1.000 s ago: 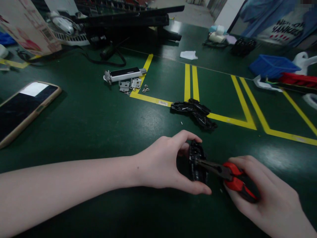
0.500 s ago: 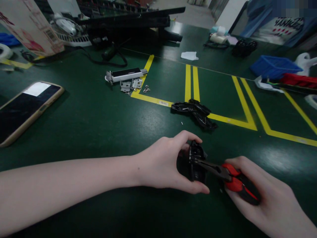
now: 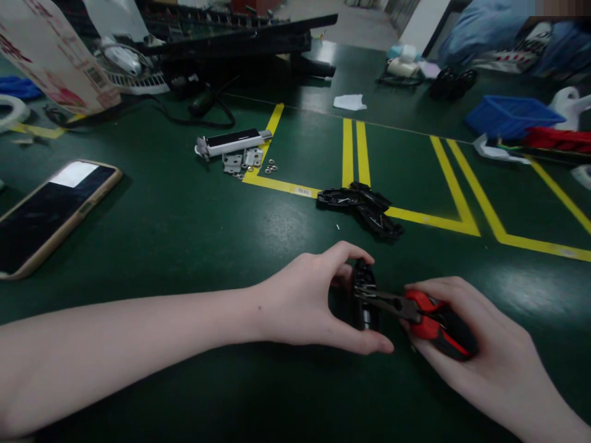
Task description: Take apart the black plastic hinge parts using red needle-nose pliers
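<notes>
Between the thumb and fingers of my left hand a small black plastic part is held on edge, its hollow inner side turned to the right. My right hand grips red-and-black needle-nose pliers. Their narrow jaws reach left and touch the inside of the part; what the tips pinch, if anything, is too small to see. Beyond my hands lie several similar black plastic parts in a loose heap, with a tiny pale pin on the table near them.
A smartphone lies at left. Further back are a white-and-black device, metal brackets and small rings. Yellow tape marks the green table. A blue bin stands at right; a person's blue sleeve shows behind.
The pliers and my right hand have shifted slightly left and up. The black part has turned a little in my left hand, which stays nearly in place. The person opposite has moved.
</notes>
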`<move>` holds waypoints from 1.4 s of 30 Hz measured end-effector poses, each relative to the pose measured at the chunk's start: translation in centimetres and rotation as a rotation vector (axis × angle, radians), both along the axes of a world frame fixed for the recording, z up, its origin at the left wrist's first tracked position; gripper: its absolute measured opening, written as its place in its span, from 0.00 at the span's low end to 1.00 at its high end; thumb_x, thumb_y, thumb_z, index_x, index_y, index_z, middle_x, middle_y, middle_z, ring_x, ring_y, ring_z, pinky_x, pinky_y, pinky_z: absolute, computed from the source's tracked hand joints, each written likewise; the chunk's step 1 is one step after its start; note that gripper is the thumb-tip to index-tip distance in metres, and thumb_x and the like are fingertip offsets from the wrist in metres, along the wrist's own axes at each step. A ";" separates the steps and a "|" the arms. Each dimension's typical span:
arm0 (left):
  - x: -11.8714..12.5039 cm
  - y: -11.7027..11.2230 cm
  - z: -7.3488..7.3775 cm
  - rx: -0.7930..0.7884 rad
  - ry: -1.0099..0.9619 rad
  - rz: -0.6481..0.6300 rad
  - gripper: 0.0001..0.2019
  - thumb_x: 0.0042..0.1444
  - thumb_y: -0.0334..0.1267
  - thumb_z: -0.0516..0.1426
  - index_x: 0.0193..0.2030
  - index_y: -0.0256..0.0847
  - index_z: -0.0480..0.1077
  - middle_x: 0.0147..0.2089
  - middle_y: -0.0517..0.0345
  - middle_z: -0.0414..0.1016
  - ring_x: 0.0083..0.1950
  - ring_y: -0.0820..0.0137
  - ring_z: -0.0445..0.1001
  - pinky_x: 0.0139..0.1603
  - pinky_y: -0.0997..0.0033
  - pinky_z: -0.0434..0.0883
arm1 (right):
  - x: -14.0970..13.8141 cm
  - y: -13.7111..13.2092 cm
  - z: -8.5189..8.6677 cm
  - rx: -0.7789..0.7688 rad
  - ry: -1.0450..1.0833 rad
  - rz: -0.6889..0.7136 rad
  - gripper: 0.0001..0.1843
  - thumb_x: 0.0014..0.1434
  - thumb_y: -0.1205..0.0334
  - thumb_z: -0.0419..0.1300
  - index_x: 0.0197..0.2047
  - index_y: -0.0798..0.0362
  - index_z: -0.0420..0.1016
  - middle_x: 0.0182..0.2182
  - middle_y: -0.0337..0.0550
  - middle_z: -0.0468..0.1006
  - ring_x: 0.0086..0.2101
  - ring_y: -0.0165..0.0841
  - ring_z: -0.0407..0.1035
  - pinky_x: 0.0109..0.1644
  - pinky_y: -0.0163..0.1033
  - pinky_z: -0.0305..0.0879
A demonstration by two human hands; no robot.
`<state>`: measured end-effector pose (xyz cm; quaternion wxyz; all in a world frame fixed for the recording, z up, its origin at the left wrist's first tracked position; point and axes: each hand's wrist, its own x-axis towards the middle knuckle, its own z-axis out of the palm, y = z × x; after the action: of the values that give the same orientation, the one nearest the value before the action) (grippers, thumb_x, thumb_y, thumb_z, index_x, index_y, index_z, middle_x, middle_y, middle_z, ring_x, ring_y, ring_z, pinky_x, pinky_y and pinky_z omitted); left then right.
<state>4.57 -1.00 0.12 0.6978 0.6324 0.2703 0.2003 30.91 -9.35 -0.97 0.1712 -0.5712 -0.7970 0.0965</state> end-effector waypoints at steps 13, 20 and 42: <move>-0.1 -0.4 0.7 0.106 0.130 -0.025 0.35 0.52 0.40 0.72 0.63 0.40 0.61 0.48 0.54 0.80 0.52 0.60 0.79 0.57 0.60 0.72 | -0.1 0.2 -0.2 0.023 0.097 0.004 0.18 0.58 0.58 0.61 0.52 0.45 0.71 0.44 0.47 0.79 0.43 0.48 0.75 0.42 0.53 0.73; 0.0 -0.5 0.1 0.143 0.161 -0.006 0.36 0.52 0.42 0.72 0.64 0.44 0.61 0.50 0.56 0.81 0.51 0.61 0.79 0.54 0.61 0.71 | -0.2 0.1 -0.6 0.032 0.135 -0.017 0.18 0.56 0.57 0.62 0.50 0.46 0.73 0.44 0.47 0.80 0.43 0.44 0.75 0.44 0.50 0.72; 0.5 -0.8 0.0 0.127 0.195 -0.001 0.38 0.48 0.40 0.73 0.63 0.43 0.62 0.50 0.51 0.81 0.53 0.54 0.78 0.56 0.52 0.70 | -0.9 -0.2 0.0 0.035 0.181 -0.069 0.16 0.52 0.63 0.62 0.46 0.46 0.75 0.42 0.46 0.80 0.41 0.41 0.75 0.42 0.48 0.73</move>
<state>5.10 -1.77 0.14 0.6268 0.6919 0.3235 0.1541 30.03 -9.52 -1.00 0.2557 -0.5842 -0.7596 0.1281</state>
